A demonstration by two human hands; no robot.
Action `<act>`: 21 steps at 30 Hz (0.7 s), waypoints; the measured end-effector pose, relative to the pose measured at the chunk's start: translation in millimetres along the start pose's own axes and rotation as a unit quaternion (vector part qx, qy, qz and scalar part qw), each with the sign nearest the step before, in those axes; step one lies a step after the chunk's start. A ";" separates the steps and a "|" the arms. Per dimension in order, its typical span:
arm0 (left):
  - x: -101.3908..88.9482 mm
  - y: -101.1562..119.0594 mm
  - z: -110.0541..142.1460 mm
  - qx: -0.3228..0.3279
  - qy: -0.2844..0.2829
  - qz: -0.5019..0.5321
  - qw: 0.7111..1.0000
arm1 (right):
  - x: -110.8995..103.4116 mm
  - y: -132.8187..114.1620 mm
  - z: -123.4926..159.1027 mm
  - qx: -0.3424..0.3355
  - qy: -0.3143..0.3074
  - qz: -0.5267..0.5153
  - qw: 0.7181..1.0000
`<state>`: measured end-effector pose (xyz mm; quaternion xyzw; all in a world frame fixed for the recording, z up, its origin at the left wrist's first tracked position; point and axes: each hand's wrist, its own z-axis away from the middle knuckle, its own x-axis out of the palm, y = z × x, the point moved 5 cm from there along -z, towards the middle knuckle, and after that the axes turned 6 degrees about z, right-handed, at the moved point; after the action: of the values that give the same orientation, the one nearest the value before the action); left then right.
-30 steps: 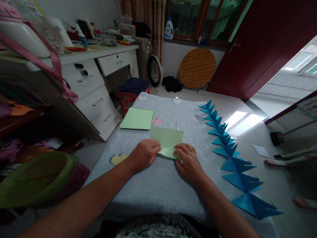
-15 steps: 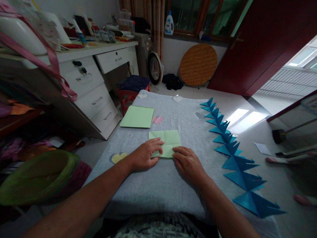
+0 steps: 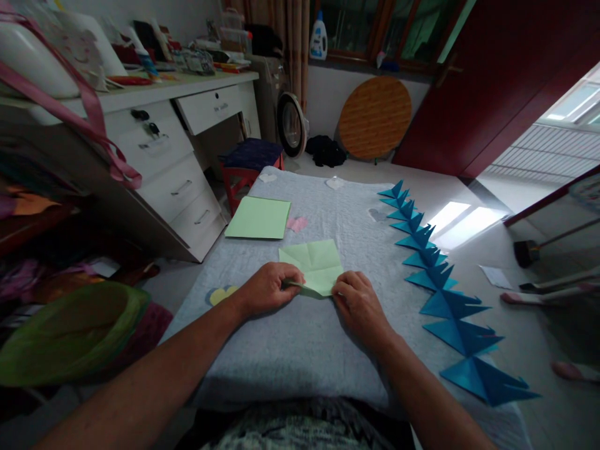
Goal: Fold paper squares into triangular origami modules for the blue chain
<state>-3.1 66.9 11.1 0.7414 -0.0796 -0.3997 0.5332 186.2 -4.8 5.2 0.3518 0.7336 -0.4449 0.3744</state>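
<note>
A creased light-green sheet of paper (image 3: pixel 315 262) lies before me on the cloth-covered table (image 3: pixel 300 350). My left hand (image 3: pixel 272 287) pinches its near left corner between thumb and fingers, and that edge is lifted a little. At the near right corner, my right hand (image 3: pixel 357 301) has its fingers closed on the paper. Crossing fold lines run over the sheet. Farther back on the left sits a stack of green paper (image 3: pixel 259 218), which neither hand touches.
Blue folded-paper pieces (image 3: pixel 452 304) stand in a long row along the table's right side. A green-lined bin (image 3: pixel 70 337) is at the lower left. Beyond the table are a red stool (image 3: pixel 241 184), a white desk (image 3: pixel 173 165) and a washing machine with its door open (image 3: pixel 291 125).
My left hand has gone from lying flat on the sheet to gripping its near left corner and raising that edge. The sheet has turned slightly. My right hand stays at the right corner.
</note>
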 end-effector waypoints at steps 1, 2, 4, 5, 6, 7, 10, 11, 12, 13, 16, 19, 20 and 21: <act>1.2 2.0 0.6 0.004 -0.004 -0.006 1.000 | -0.3 0.4 -0.2 0.005 -0.004 0.007 1.000; 2.1 3.6 1.2 0.006 -0.007 -0.013 1.000 | -0.6 1.0 -0.4 0.012 -0.009 0.008 1.000; 3.3 4.9 1.9 0.002 -0.010 -0.029 1.000 | -1.2 3.1 -0.7 0.026 -0.021 -0.006 0.999; 3.5 4.8 1.9 -0.002 -0.008 -0.037 0.999 | -1.5 4.5 -0.8 0.033 -0.026 -0.017 0.999; 3.3 4.4 1.7 -0.007 -0.003 -0.046 0.999 | -1.8 6.1 -0.8 0.040 -0.030 -0.029 0.998; 2.9 3.9 1.1 -0.010 0.006 -0.054 0.998 | -2.2 7.8 -0.9 0.047 -0.033 -0.040 0.998; 0.4 1.6 -1.3 -0.010 0.052 -0.085 0.995 | -2.9 12.6 -0.7 0.071 -0.036 -0.058 0.995; -0.2 0.3 -2.2 -0.009 0.068 -0.098 0.993 | -2.8 14.0 -0.6 0.079 -0.038 -0.057 0.995; -0.4 -1.6 -3.0 -0.012 0.081 -0.111 0.990 | -2.4 15.2 -0.5 0.088 -0.040 -0.053 0.994; -0.2 -3.9 -3.7 -0.018 0.090 -0.124 0.988 | -1.9 16.2 -0.4 0.096 -0.043 -0.049 0.993; 2.3 -10.8 -5.3 -0.040 0.102 -0.164 0.980 | 0.2 18.2 -0.1 0.112 -0.051 -0.036 0.992; 4.6 -13.6 -6.4 -0.053 0.112 -0.199 0.972 | 1.8 19.5 0.3 0.118 -0.049 -0.025 0.992; 5.1 -13.6 -6.7 -0.054 0.116 -0.211 0.969 | 2.0 19.9 0.5 0.118 -0.046 -0.020 0.992; 5.7 -13.4 -7.0 -0.055 0.118 -0.222 0.966 | 2.1 20.3 0.6 0.118 -0.042 -0.014 0.992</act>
<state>1.3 74.4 -2.4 0.7517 0.1729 -0.4218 0.4766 202.6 2.2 -4.7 0.3647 0.6645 -0.5476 0.3543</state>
